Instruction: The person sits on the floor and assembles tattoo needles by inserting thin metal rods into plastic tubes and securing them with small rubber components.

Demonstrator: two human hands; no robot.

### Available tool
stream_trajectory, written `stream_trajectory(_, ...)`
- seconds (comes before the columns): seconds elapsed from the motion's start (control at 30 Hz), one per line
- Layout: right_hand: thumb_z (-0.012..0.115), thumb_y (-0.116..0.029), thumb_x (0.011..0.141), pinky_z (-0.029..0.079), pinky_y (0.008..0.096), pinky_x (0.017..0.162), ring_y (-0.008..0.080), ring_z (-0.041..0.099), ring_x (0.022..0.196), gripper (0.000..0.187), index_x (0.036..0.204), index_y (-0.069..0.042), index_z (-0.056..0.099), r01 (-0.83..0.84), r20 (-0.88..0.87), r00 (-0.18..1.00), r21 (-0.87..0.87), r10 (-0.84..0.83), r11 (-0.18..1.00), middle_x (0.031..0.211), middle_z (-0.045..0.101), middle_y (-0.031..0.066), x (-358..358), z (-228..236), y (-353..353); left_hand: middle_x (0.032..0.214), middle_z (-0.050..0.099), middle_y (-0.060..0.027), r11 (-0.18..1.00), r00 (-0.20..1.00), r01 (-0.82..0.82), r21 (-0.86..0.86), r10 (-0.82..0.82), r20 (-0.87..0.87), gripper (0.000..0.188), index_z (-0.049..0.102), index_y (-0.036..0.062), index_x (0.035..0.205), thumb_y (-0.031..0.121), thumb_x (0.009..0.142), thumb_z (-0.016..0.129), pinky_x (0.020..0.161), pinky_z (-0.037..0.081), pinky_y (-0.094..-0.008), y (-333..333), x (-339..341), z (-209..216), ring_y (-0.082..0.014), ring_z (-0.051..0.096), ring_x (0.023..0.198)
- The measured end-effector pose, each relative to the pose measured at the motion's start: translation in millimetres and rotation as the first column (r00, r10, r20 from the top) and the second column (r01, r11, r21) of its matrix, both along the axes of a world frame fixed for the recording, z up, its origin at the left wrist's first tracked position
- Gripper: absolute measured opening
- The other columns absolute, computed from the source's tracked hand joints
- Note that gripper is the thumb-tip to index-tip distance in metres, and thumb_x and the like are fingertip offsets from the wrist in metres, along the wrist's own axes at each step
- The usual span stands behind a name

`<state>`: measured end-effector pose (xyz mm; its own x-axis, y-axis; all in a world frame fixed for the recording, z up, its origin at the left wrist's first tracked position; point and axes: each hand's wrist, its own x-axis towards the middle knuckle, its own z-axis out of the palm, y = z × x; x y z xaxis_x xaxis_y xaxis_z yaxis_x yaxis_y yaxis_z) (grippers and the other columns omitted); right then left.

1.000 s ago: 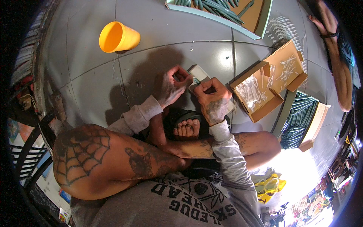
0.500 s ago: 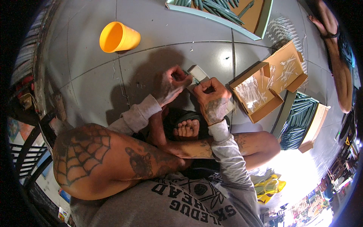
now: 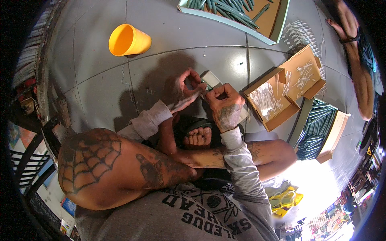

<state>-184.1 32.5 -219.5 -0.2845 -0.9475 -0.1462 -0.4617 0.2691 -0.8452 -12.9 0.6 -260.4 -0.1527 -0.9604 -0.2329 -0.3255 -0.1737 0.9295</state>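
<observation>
Nearby, open carton [image 3: 282, 117], white sticks [image 3: 265, 98] inside

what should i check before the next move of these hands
1. Small green piece visible between the left hand and right hand: ok.
2. Firm grip on that piece: cannot tell; the hands hide too much.
3. Cardboard box open, white sticks showing: ok.
4. White sticks neatly lined up: not ok; several cross at mixed angles.
5. Green tubes uncovered at the right: ok.
6. Yellow cup apart from both hands: ok.
</observation>
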Motion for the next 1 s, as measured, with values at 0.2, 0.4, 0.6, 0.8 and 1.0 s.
stream_trajectory(0.2, 0.079, -0.011, 0.073, 0.052, 0.0381, 0.057, 0.0254, 0.066, 0.058, 0.017, 0.07, -0.005, 0.064, 0.008, 0.032, 0.999, -0.014, -0.007, 1.0, 0.066, 0.066, 0.0099, 1.1, 3.1, -0.7, 0.074, 0.062, 0.0018, 0.999, 0.999, 0.022, 0.026, -0.023, 0.033, 0.043, 0.061, 0.0072, 0.088, 0.044, 0.085, 0.083, 0.06, 0.049, -0.0268, -0.2, 2.4, -8.7, -0.0067, 0.057, 0.065)
stream_trajectory(0.4, 0.077, -0.011, 0.074, 0.052, 0.0383, 0.057, 0.027, 0.066, 0.058, 0.015, 0.07, -0.005, 0.064, 0.004, 0.016, 1.0, -0.03, -0.004, 1.0, 0.065, 0.066, 0.0108, 0.4, 4.7, -2.0, 0.078, 0.055, 0.0048, 0.966, 0.964, -0.017, 0.258, 0.084, -0.251, 0.045, 0.058, 0.0085, 0.087, 0.044, 0.083, 0.085, 0.056, 0.043, -0.0251, -5.7, -2.4, 7.6, -0.0043, 0.048, 0.062)
stream_trajectory(0.6, 0.076, -0.01, 0.077, 0.054, 0.0387, 0.06, 0.0258, 0.067, 0.058, 0.015, 0.07, -0.004, 0.065, 0.006, 0.05, 0.999, 0.038, -0.008, 0.999, 0.066, 0.067, 0.0104, -3.2, 10.5, -0.4, 0.079, 0.054, 0.0045, 0.978, 0.998, -0.004, 0.209, 0.018, -0.065, 0.049, 0.056, 0.0097, 0.086, 0.047, 0.079, 0.087, 0.064, 0.044, -0.0252, -7.0, -2.7, 0.8, -0.006, 0.05, 0.07)
stream_trajectory(0.8, 0.076, -0.009, 0.081, 0.056, 0.0362, 0.063, 0.0235, 0.072, 0.064, 0.007, 0.08, -0.003, 0.072, -0.007, 0.133, 0.991, 0.118, -0.009, 0.993, 0.073, 0.073, 0.0112, -11.9, 17.9, 4.8, 0.079, 0.054, 0.0043, 0.993, 0.998, -0.039, 0.112, 0.045, -0.051, 0.052, 0.056, 0.0101, 0.085, 0.053, 0.079, 0.084, 0.07, 0.045, -0.0271, -3.4, -2.5, -9.0, -0.0084, 0.051, 0.075)
stream_trajectory(1.0, 0.076, -0.009, 0.082, 0.056, 0.0352, 0.065, 0.0214, 0.073, 0.067, 0.006, 0.083, -0.004, 0.074, 0.01, 0.181, 0.983, 0.129, -0.034, 0.992, 0.075, 0.074, 0.0108, -16.0, 8.3, 13.2, 0.08, 0.052, 0.005, 0.989, 0.998, -0.014, 0.146, 0.022, -0.059, 0.055, 0.056, 0.0102, 0.086, 0.057, 0.079, 0.083, 0.068, 0.044, -0.0263, -3.3, 0.6, -11.8, -0.0079, 0.049, 0.073)
